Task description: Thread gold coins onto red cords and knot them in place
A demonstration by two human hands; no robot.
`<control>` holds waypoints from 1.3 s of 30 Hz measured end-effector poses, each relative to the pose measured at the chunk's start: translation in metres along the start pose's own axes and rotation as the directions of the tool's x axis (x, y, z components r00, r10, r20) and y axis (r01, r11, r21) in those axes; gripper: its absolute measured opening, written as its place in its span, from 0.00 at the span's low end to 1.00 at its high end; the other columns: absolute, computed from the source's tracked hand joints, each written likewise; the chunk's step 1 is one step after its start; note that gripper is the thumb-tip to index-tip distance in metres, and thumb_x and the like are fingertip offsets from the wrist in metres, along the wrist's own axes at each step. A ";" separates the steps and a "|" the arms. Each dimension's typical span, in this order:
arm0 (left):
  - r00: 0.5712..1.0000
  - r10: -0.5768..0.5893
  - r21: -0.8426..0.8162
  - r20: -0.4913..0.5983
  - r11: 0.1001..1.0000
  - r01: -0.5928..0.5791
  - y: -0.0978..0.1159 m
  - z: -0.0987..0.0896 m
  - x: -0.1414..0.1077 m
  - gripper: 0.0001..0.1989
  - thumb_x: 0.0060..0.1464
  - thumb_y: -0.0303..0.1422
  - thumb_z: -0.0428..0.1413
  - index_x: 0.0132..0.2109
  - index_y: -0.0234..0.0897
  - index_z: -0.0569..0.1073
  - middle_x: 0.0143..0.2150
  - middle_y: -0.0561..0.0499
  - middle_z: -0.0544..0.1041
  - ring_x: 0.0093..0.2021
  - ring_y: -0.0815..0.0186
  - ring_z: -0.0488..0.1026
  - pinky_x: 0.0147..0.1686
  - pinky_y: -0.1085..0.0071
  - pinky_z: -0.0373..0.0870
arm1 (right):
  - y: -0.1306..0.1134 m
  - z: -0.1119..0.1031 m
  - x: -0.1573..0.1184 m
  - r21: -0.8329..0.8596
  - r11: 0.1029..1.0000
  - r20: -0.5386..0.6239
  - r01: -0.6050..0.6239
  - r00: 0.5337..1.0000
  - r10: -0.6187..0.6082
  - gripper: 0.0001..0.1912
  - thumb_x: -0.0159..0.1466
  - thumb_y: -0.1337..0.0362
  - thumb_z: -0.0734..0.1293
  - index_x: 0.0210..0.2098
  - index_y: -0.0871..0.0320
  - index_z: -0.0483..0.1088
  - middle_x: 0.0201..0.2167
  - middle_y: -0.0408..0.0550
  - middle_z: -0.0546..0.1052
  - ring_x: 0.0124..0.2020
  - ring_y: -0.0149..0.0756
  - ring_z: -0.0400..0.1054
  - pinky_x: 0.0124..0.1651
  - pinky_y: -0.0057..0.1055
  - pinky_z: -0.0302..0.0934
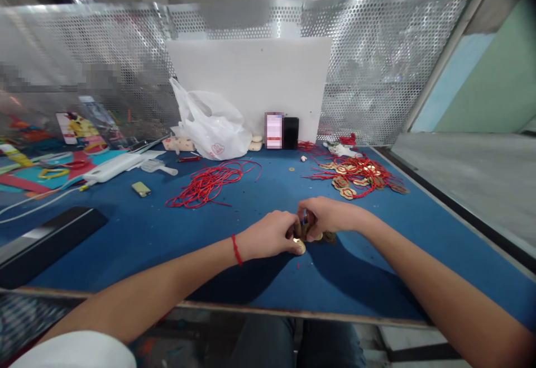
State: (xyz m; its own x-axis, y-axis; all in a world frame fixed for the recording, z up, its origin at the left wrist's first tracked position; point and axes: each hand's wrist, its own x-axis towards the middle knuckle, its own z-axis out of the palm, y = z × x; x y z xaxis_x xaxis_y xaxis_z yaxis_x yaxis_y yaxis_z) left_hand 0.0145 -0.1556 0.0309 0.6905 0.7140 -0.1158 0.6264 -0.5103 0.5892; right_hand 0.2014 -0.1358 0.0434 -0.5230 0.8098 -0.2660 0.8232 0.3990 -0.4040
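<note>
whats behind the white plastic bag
Behind the white plastic bag stands a white board, and behind that a perforated metal screen. The bag covers the board's lower left part, so anything lying there cannot be seen.

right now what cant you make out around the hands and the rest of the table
All in the head view:
What the hands pinch: mostly hidden by the left hand and right hand.
Markings on the brass charms: too small, partly covered by the red cord.
Upright rectangular item beside the black phone: pixelated.
Printed packets at far left: blurred, cut off by the picture edge.
</note>
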 end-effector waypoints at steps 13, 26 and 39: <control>0.998 0.057 -0.076 0.002 0.995 -0.056 0.001 0.004 0.000 0.09 0.45 0.34 0.61 0.32 0.34 0.70 0.28 0.54 0.70 0.27 0.70 0.65 0.26 0.75 0.56 | 0.006 0.005 0.003 0.107 0.993 0.039 0.040 0.998 -0.044 0.13 0.45 0.64 0.72 0.31 0.58 0.71 0.27 0.43 0.75 0.27 0.31 0.68 0.26 0.23 0.54; 0.994 0.107 -0.114 -0.008 0.988 -0.107 -0.005 0.003 -0.006 0.11 0.48 0.37 0.59 0.32 0.35 0.68 0.28 0.54 0.71 0.28 0.70 0.66 0.27 0.74 0.58 | -0.005 0.000 0.000 0.108 0.989 0.079 0.099 0.991 -0.108 0.12 0.48 0.67 0.71 0.33 0.60 0.71 0.29 0.44 0.75 0.29 0.30 0.66 0.28 0.23 0.53; 0.993 0.084 -0.039 -0.077 0.995 -0.088 -0.007 0.000 -0.005 0.08 0.49 0.36 0.58 0.32 0.34 0.75 0.26 0.51 0.74 0.27 0.69 0.69 0.28 0.75 0.61 | -0.003 -0.001 -0.001 0.224 0.965 0.109 0.135 0.981 -0.163 0.10 0.49 0.67 0.69 0.32 0.61 0.74 0.26 0.43 0.74 0.26 0.29 0.66 0.28 0.23 0.55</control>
State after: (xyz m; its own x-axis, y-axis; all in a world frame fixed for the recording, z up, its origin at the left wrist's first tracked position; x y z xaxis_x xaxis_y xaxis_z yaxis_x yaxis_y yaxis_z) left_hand 0.0066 -0.1557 0.0278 0.7112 0.7030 -0.0039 0.5491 -0.5520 0.6275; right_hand 0.1999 -0.1373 0.0460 -0.6711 0.6822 -0.2903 0.6740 0.3983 -0.6221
